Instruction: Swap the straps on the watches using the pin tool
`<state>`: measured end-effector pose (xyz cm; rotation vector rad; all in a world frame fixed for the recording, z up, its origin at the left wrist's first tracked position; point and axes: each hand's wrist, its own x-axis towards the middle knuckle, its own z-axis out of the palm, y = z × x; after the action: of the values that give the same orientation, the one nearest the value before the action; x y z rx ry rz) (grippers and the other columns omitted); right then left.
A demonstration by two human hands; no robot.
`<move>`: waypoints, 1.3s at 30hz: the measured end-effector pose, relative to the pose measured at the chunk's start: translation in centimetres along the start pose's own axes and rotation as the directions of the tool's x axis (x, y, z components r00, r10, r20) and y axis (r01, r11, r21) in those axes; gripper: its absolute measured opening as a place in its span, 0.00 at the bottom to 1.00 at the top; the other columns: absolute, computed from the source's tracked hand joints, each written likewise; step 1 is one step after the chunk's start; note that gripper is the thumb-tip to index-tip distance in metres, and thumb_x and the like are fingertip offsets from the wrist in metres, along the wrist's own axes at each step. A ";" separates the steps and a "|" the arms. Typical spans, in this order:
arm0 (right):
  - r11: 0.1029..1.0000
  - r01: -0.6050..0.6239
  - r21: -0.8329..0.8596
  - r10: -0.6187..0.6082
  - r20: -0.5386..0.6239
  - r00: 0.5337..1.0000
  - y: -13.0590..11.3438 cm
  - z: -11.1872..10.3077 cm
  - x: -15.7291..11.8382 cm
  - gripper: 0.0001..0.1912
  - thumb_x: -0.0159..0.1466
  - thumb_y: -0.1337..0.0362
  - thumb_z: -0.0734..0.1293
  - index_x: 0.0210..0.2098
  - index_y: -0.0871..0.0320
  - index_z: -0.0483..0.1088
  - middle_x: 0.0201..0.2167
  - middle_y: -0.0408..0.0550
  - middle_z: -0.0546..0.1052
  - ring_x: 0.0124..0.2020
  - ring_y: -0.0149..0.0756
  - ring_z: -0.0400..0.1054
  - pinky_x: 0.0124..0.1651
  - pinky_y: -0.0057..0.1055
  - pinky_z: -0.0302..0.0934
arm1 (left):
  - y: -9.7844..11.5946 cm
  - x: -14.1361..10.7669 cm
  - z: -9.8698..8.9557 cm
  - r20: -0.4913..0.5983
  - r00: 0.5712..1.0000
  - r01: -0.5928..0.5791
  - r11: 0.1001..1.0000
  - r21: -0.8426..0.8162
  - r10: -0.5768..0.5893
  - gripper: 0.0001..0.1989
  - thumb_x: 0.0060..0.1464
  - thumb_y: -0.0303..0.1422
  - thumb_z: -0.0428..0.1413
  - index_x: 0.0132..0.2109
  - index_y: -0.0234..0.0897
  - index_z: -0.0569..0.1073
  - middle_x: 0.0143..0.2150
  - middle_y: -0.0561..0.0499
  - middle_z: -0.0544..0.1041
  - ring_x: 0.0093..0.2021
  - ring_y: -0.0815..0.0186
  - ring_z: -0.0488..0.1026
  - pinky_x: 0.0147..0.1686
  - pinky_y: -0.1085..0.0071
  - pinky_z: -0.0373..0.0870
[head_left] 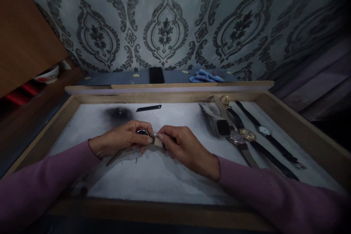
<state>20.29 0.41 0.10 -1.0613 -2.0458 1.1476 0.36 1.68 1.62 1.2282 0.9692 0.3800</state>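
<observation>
Just left of the middle of the head view, my left hand (pixel 128 136) is closed around a wristwatch (pixel 143 132). Part of its round dark face shows between my fingers, and one strap end sticks out below the hand. My right hand (pixel 182 142) pinches the other strap (pixel 158 142) close to the watch case. A thin, light sliver shows at my right fingertips; it is too small to name. Beyond the hands, a dark snap-off blade (pixel 148 108) lies on the white surface (pixel 170 186).
A wooden rim (pixel 175 98) frames the white surface. Several watches lie at the right, among them a smartwatch (pixel 222 127) and a black-strapped watch (pixel 264 130). Behind the rim are a black phone (pixel 156 75) and a blue cloth (pixel 205 76). A bowl (pixel 49 74) stands far left.
</observation>
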 end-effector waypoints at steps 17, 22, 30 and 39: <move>0.995 -0.052 0.089 0.046 0.065 0.997 0.1 -0.1 0.1 0.14 0.68 0.67 0.58 0.27 0.61 0.68 0.18 0.41 0.72 0.16 0.24 0.60 0.22 0.22 0.55 | 0.1 0.0 0.0 0.011 1.000 -0.013 1.000 0.020 0.013 0.09 0.50 0.35 0.59 0.32 0.36 0.68 0.18 0.58 0.70 0.18 0.75 0.53 0.19 0.76 0.46; 0.992 -0.085 0.098 0.076 0.092 0.993 0.0 -0.1 0.1 0.15 0.68 0.67 0.58 0.27 0.61 0.68 0.19 0.42 0.71 0.16 0.24 0.60 0.21 0.22 0.55 | 0.0 0.0 0.0 0.012 1.000 -0.006 1.000 0.012 0.006 0.09 0.51 0.35 0.59 0.32 0.36 0.68 0.18 0.57 0.70 0.18 0.75 0.53 0.19 0.77 0.46; 0.989 -0.107 0.102 0.096 0.106 0.990 0.0 -0.1 0.1 0.15 0.68 0.67 0.58 0.26 0.60 0.67 0.19 0.41 0.71 0.16 0.24 0.60 0.21 0.22 0.56 | -0.4 0.1 -0.2 0.016 1.000 -0.013 1.000 0.010 0.013 0.09 0.50 0.35 0.60 0.32 0.36 0.68 0.18 0.57 0.70 0.18 0.75 0.54 0.19 0.76 0.46; 0.980 -0.134 0.144 0.117 0.124 0.985 0.0 -0.1 0.2 0.15 0.68 0.67 0.58 0.26 0.61 0.66 0.19 0.41 0.71 0.15 0.23 0.59 0.21 0.22 0.55 | -0.1 0.1 0.0 0.010 1.000 -0.003 1.000 0.020 0.003 0.09 0.50 0.35 0.59 0.32 0.36 0.68 0.19 0.57 0.70 0.18 0.75 0.53 0.20 0.76 0.46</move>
<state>20.28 0.63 0.14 -1.0840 -1.9640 1.4356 0.36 1.73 1.53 1.2487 0.9649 0.3666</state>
